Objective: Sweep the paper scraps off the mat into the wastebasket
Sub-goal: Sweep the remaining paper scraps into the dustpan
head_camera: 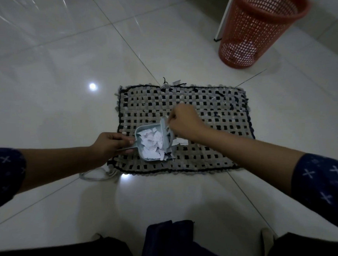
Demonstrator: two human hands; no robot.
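A woven grey-and-black mat [213, 102] lies on the tiled floor. On its near left part rests a small pale-blue dustpan [140, 131] filled with white paper scraps [151, 142]. My left hand [110, 145] grips the dustpan's handle. My right hand [183, 120] is closed on a small pale-blue brush [165, 135], whose head stands at the pan's mouth. One scrap [181, 141] lies on the mat just right of the brush. A red mesh wastebasket [259, 31] stands on the floor beyond the mat, at the far right.
A white post [223, 18] stands just left of the wastebasket. A loose loop of pale cord [97, 176] trails off the mat's near left corner. My knees and dark clothing fill the bottom edge. Glossy white tiles surround the mat.
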